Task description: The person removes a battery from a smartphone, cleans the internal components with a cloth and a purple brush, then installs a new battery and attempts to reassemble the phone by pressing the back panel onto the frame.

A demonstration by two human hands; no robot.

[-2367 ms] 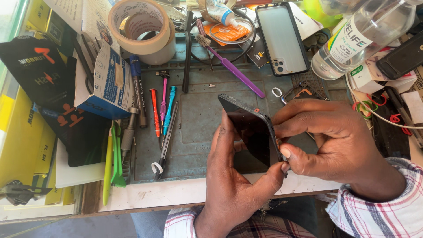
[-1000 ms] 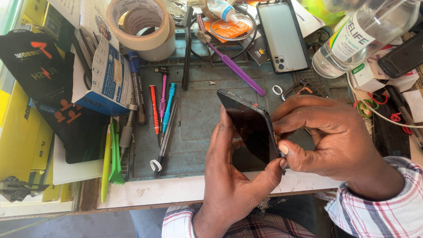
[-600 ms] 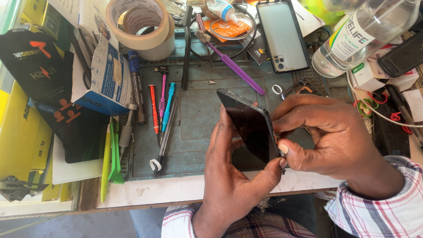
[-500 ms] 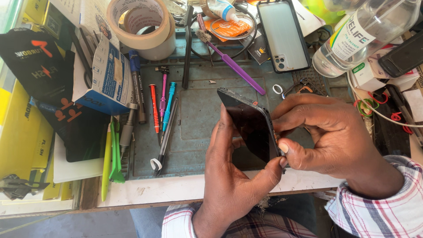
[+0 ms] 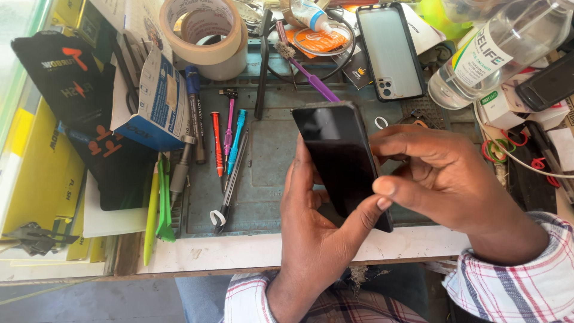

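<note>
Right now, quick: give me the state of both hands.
Left hand: closed around the phone from below.
Right hand: fingertips pinching the phone's right edge.

The black phone [image 5: 342,160] at mid-frame hides the left hand's [image 5: 317,239] fingers behind it, and its right edge sits under the right hand's [image 5: 445,179] fingers. The clear bottle [image 5: 496,51] at upper right is cut off by the top edge, as is the tape roll [image 5: 206,33] at upper centre. Both sleeves run off the bottom edge.
</note>
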